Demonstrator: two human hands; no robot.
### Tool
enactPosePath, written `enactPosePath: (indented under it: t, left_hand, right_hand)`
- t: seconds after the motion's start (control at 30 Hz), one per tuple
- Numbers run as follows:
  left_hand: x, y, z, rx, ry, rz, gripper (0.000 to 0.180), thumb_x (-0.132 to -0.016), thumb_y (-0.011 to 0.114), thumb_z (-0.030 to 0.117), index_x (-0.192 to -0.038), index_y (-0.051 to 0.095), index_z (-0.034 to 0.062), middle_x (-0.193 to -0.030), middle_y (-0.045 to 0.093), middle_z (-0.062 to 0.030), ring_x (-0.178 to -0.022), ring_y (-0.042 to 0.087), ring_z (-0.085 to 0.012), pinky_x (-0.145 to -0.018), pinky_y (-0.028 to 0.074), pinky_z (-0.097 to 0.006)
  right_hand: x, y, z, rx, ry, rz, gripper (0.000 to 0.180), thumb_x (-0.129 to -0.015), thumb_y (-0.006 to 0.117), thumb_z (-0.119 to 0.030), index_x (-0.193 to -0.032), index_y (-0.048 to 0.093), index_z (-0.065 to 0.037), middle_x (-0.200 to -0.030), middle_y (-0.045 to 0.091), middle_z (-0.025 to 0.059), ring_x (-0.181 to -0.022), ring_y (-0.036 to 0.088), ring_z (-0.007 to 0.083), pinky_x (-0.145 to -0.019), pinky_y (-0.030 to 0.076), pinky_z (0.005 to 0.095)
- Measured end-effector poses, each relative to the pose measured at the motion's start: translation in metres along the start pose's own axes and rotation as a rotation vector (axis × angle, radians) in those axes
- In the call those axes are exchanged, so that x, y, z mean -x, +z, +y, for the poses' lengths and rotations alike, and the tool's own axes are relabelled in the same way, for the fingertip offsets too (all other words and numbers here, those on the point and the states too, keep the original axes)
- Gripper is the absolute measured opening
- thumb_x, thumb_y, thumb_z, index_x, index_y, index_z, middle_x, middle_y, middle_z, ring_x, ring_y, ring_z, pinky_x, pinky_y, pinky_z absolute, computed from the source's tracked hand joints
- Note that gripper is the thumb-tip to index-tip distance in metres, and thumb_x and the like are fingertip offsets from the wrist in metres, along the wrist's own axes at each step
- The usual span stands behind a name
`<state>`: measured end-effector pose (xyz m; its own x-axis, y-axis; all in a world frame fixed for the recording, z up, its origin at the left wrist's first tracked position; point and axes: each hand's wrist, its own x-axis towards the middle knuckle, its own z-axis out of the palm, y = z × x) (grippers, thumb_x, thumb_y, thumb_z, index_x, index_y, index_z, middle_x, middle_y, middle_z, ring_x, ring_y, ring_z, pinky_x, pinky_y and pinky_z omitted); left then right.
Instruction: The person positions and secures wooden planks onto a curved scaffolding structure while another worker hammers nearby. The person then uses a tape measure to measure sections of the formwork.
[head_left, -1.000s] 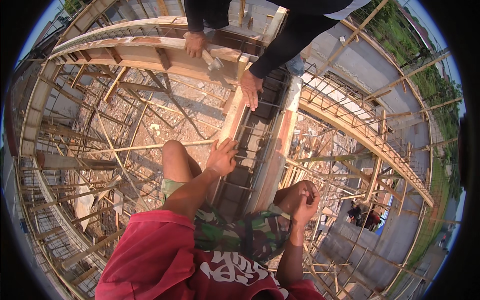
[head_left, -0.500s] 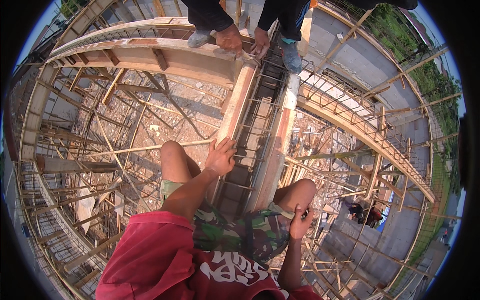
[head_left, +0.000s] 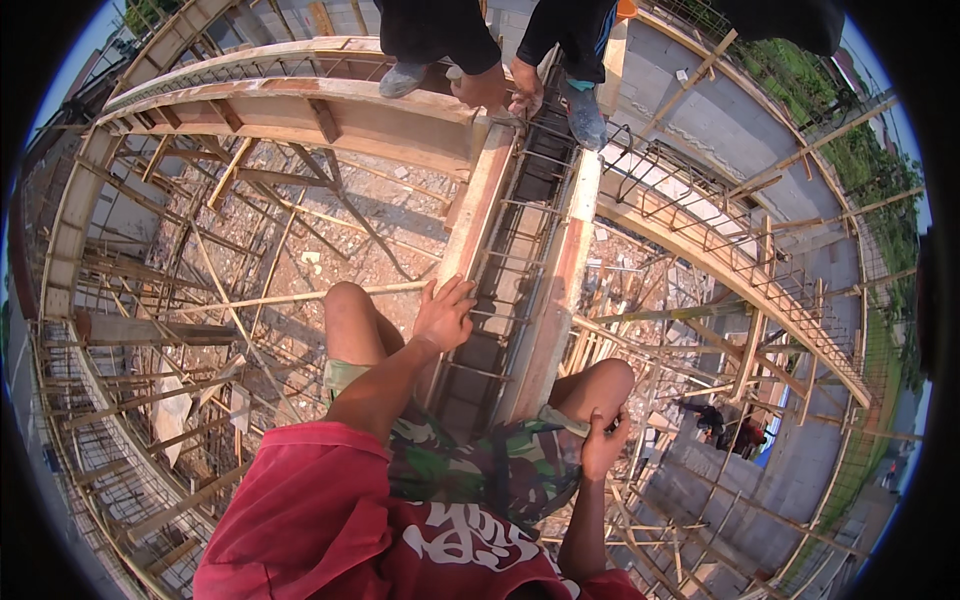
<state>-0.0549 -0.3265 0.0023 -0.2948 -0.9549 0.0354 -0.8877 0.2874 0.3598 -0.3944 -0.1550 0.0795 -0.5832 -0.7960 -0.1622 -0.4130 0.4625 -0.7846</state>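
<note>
My left hand (head_left: 445, 313) lies on the top edge of the left form board (head_left: 487, 180), fingers spread over the wood and holding nothing. My right hand (head_left: 603, 443) rests against my right thigh, by the hem of my camouflage shorts (head_left: 530, 455). Its fingers are loosely bent with the thumb apart, and nothing shows in them. I sit astride a long beam form, with the right form board (head_left: 565, 270) on its other side. Steel reinforcing bars (head_left: 523, 205) run inside the form between the boards.
Ahead, another person's hands (head_left: 482, 90) work low at the beam junction, a grey shoe (head_left: 581, 115) beside them. A curved form (head_left: 290, 110) branches left; another form with bars (head_left: 740, 255) runs right. Poles (head_left: 290, 298) and rubble (head_left: 310, 230) lie far below, with people (head_left: 745, 435) at lower right.
The other person's hands have shifted slightly right at the beam junction, and that person's legs have moved a little. My two hands stay in place.
</note>
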Motion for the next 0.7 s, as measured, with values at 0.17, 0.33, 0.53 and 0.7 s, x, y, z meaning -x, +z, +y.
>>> enactPosePath:
  t: [0.17,0.33,0.53,0.7]
  left_hand:
    - [0.0002,0.0003,0.0006,0.009,0.010,0.040,0.037,-0.081,0.062,0.021,-0.116,0.074,0.0129,-0.147,0.052,-0.0026,-0.147,0.036,-0.0221,-0.119,0.022,-0.057]
    - [0.0005,-0.0006,0.0014,0.009,0.008,0.035,0.037,-0.081,0.062,0.021,-0.116,0.074,0.0129,-0.148,0.051,-0.0023,-0.147,0.036,-0.0218,-0.119,0.021,-0.057]
    - [0.0001,0.0002,0.0008,0.000,0.012,0.040,0.037,-0.081,0.062,0.021,-0.116,0.074,0.0133,-0.148,0.051,-0.0022,-0.147,0.035,-0.0218,-0.119,0.021,-0.057]
    - [0.0000,0.0003,0.0011,0.002,0.010,0.039,0.037,-0.082,0.062,0.021,-0.116,0.074,0.0134,-0.147,0.051,-0.0024,-0.147,0.035,-0.0219,-0.119,0.021,-0.057]
  right_hand:
    - [-0.0003,0.0011,0.0015,0.021,-0.029,0.016,0.062,-0.093,0.068,-0.024,-0.141,0.044,0.009,-0.139,0.048,0.0267,-0.131,0.046,0.0374,-0.112,0.034,0.0447]
    - [-0.0008,0.0016,-0.0002,-0.032,0.009,0.009,0.060,-0.093,0.068,-0.023,-0.140,0.045,0.008,-0.139,0.048,0.0259,-0.130,0.047,0.0362,-0.111,0.035,0.0443]
    - [-0.0019,0.0026,0.0011,-0.041,-0.007,0.013,0.060,-0.093,0.068,-0.024,-0.138,0.046,0.008,-0.138,0.049,0.0261,-0.130,0.047,0.0369,-0.111,0.035,0.0445]
    - [-0.0023,0.0029,0.0033,-0.032,-0.004,0.015,0.060,-0.092,0.068,-0.025,-0.138,0.046,0.008,-0.137,0.049,0.0265,-0.130,0.047,0.0376,-0.111,0.035,0.0446]
